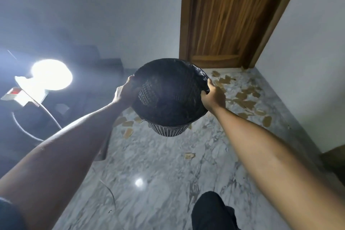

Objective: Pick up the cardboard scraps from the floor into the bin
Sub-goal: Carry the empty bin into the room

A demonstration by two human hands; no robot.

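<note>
A round mesh bin (169,130) lined with a black bag hangs in the air above the marble floor, its mouth tilted toward me. My left hand (125,93) grips its left rim and my right hand (212,95) grips its right rim. Several brown cardboard scraps (246,103) lie scattered on the floor to the right, near the door. More cardboard scraps (128,132) lie under and left of the bin, and a single scrap (189,155) lies nearer to me.
A closed wooden door (224,17) stands at the far end, with white walls on both sides. A bright lamp (50,76) with a white cable glares at the left beside dark furniture. My dark-trousered knee (211,209) shows at the bottom.
</note>
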